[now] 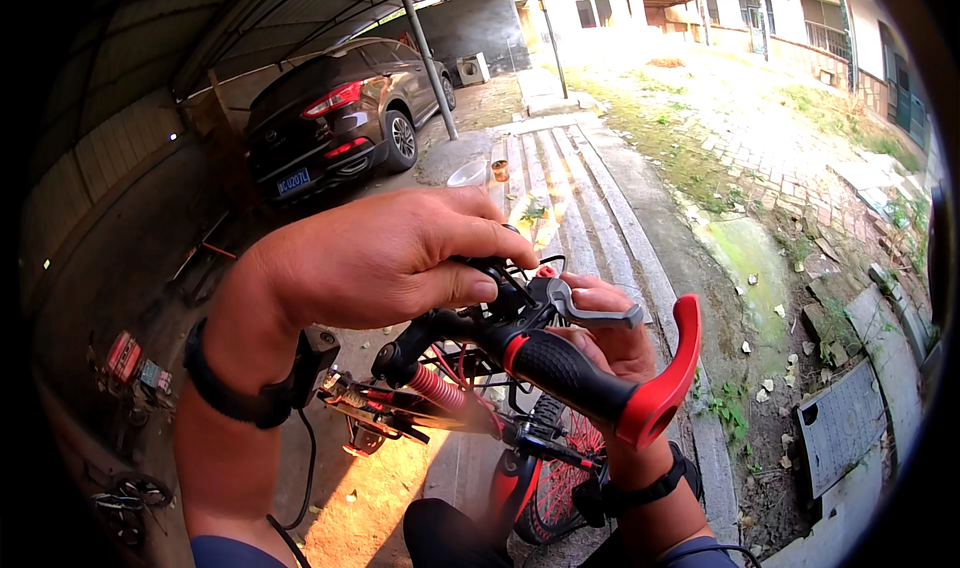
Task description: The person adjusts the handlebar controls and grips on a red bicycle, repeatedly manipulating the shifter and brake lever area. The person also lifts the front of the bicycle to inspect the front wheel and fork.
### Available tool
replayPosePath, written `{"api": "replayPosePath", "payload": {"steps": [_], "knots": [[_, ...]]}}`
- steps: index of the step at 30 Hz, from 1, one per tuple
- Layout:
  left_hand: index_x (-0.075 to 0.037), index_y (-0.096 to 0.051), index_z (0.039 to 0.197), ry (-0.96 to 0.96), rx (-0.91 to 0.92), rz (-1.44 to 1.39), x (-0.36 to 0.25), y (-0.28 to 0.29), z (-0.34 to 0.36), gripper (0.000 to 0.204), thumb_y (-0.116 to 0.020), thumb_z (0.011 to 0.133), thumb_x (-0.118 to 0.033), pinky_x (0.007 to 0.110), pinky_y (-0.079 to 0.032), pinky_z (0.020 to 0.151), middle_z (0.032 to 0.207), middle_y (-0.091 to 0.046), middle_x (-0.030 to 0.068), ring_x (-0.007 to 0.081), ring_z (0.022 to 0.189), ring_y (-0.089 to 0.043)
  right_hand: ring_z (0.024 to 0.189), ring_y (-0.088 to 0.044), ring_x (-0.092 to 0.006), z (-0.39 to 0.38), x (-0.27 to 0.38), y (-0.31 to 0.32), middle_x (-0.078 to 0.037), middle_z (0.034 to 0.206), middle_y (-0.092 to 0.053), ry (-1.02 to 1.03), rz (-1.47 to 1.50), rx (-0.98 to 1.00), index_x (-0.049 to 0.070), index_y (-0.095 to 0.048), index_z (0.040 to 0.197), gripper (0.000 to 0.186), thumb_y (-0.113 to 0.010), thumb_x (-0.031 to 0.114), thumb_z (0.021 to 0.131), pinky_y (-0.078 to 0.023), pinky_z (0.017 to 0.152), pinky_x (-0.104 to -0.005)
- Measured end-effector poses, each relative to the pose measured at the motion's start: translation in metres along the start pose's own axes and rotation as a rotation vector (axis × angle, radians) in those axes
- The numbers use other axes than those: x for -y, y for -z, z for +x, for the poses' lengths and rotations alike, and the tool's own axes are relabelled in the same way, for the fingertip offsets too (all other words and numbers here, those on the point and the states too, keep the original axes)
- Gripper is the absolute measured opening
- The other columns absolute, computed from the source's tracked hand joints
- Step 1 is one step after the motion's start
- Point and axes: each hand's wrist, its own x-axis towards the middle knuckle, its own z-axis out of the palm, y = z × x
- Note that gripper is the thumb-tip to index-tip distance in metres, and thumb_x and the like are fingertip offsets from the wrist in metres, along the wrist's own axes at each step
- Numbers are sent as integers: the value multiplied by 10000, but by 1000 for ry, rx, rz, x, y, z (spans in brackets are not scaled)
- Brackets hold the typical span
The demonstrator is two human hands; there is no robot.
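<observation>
A red-and-black bicycle (pixel 440 390) stands below me, its handlebar grip (pixel 565 366) ending in a red bar end (pixel 668 388). My left hand (pixel 390 253) arches over the handlebar, thumb and index finger closed around a small black part among the cables, mostly hidden by the fingers. My right hand (pixel 615 333) is behind the grip and the silver brake lever (pixel 600 315), fingers curled at the lever's mount; what exactly it holds is partly hidden. A red-coiled shock (pixel 437 388) shows beneath the stem.
A dark car (pixel 330 118) is parked under the metal canopy beside a post (pixel 425 58). A clear bowl (pixel 467 176) and a small can (pixel 500 170) sit on stone slabs ahead. Loose slabs (pixel 840 428) lie at right, a red-and-black machine (pixel 125 363) at left.
</observation>
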Motion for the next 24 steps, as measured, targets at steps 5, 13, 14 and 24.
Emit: {"api": "replayPosePath", "payload": {"steps": [5,13,14,24], "knots": [[-42,-649,1246,-56,-11,21,-2,0,1,395,-702,857,6,363,-471,962,1224,-575,154,308,1131,-580,1245,-568,-296,-3,-3,1,-175,1414,-472,-19,-27,-24,61,-532,1297,406,-666,15,917,-587,942,-411],[-69,-664,1235,-21,19,-4,-5,2,5,455,-674,811,96,362,-492,952,1300,-555,166,317,1192,-571,1225,-582,-231,-3,2,-10,-117,1412,-485,-78,115,-53,45,-516,1309,415,-643,-23,920,-493,1018,-379],[-69,-663,1237,-3,22,-18,-7,3,6,467,-661,806,112,360,-498,942,1308,-553,166,316,1195,-572,1215,-590,-231,-3,2,-12,-117,1411,-485,-42,101,-50,46,-511,1313,422,-644,-25,919,-498,1014,-379],[-47,-655,1209,-69,-64,36,-10,-3,6,429,-644,808,104,347,-518,889,1245,-594,158,292,1138,-604,1160,-629,-229,-1,5,-19,-122,1379,-512,-35,193,-69,39,-499,1319,404,-605,-41,938,-540,969,-363]]}}
